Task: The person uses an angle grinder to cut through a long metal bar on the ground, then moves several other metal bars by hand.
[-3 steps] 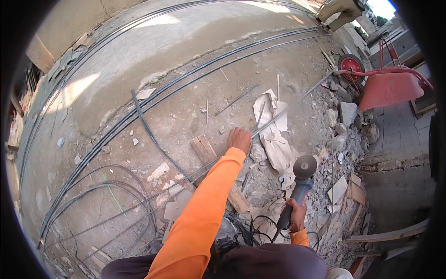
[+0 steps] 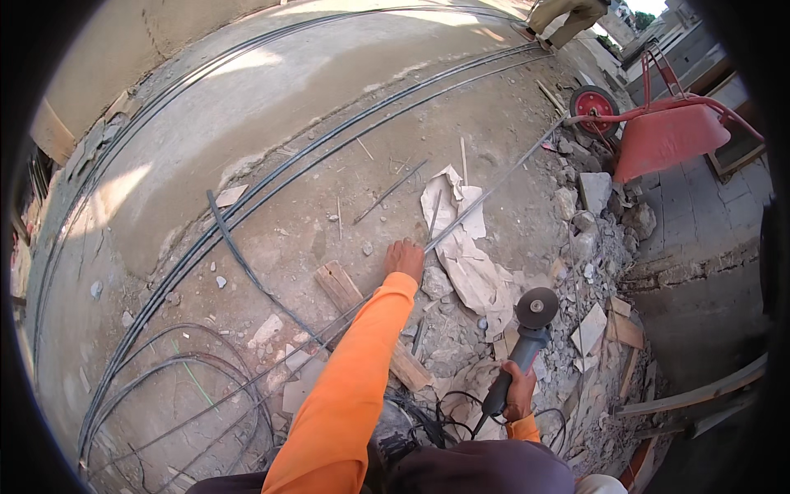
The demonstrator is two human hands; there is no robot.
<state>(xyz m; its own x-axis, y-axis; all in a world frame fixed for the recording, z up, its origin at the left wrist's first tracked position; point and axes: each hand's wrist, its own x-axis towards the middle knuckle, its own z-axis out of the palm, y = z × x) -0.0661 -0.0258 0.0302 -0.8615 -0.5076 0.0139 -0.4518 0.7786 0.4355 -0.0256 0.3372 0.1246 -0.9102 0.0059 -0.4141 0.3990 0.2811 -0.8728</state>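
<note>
Gripping nothing that shows, the left hand [image 2: 404, 258] rests on the ground at the near end of a thin steel rod [image 2: 494, 191], beside a wood block [image 2: 339, 286]. Right hand [image 2: 518, 390] is wrapped around a grinder [image 2: 527, 329], disc up. Loose rubble [image 2: 580, 239] and the cord [image 2: 436, 416] underfoot could trip or snag; an unpinned rod might jump at the disc.

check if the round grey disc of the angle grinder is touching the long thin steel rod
Apart. The head view shows the grinder disc held up in the right hand, with rubble between it and the steel rod by the left hand.
</note>
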